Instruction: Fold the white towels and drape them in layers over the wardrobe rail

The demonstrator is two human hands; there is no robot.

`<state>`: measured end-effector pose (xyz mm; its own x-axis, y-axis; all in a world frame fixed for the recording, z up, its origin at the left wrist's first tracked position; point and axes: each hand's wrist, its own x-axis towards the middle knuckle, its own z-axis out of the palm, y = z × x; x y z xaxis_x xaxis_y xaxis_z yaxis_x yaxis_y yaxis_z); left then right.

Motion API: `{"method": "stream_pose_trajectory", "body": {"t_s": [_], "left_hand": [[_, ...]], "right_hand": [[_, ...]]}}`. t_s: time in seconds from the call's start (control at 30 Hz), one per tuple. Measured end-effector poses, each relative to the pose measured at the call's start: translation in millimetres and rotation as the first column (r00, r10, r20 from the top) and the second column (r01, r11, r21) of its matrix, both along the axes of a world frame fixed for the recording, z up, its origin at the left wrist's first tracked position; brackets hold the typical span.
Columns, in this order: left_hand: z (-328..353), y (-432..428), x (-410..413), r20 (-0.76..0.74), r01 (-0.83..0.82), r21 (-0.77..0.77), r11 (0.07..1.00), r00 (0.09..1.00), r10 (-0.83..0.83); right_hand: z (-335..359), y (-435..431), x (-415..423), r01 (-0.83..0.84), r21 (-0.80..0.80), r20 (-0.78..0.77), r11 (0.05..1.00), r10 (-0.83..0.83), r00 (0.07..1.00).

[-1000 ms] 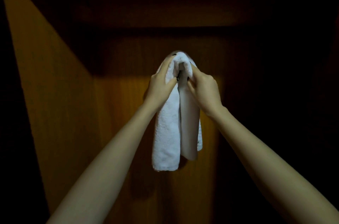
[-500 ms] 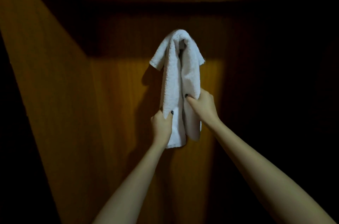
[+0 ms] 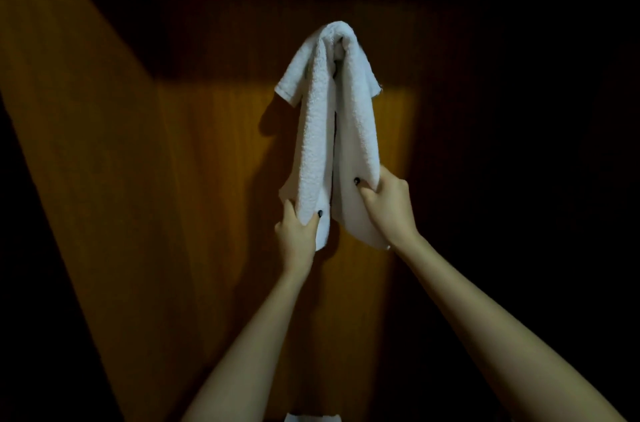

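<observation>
A soft white terry-cloth towel (image 3: 313, 131) is hung high above both hands. It is folded over at its top, so two long parts hang down side by side. The wardrobe rail under the fold is hidden by the cloth and the dark, so it cannot be seen.

The left hanging part is gripped near its bottom end by the left hand (image 3: 297, 234). The thumb, with a dark nail, is pressed on the front of the cloth. The right hanging part is pinched by the right hand (image 3: 389, 207), which is held a little higher than the left hand. Its dark-nailed thumb is laid on the front too. A bit of the towel's bottom edge is left hanging below each hand.

Behind the hands and the towel, a brown wooden back wall (image 3: 214, 179) is lit in a warm patch. A brown wooden side wall (image 3: 69, 110) is seen well off to the left of the left hand. Down low between the two forearms, a small white thing (image 3: 311, 417) is cut off by the edge. What it is cannot be told.
</observation>
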<state>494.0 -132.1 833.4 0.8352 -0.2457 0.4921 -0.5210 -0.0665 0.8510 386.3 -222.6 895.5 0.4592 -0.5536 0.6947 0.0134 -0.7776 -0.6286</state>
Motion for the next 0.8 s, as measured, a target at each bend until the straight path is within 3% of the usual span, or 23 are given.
{"method": "stream_pose_trajectory", "body": {"t_s": [0.1, 0.27, 0.5, 0.8], "left_hand": [[-2, 1, -1, -0.027, -0.022, -0.01, 1.0, 0.999, 0.022], [-3, 2, 3, -0.106, -0.146, -0.116, 0.982, 0.985, 0.134], [-21, -2, -7, -0.129, 0.071, 0.039, 0.997, 0.989, -0.066], [-39, 0, -8, -0.01, 0.251, 0.116, 0.961, 0.968, -0.251]], "right_hand": [[-22, 3, 5, -0.01, 0.063, 0.001, 0.998, 0.01, 1.0], [-55, 7, 6, -0.037, 0.035, -0.004, 0.999, 0.037, 0.999], [-83, 5, 5, -0.108, 0.1, -0.095, 0.989, 0.118, 0.989], [-86, -3, 21, -0.173, 0.147, -0.112, 0.974, 0.19, 0.975]]}}
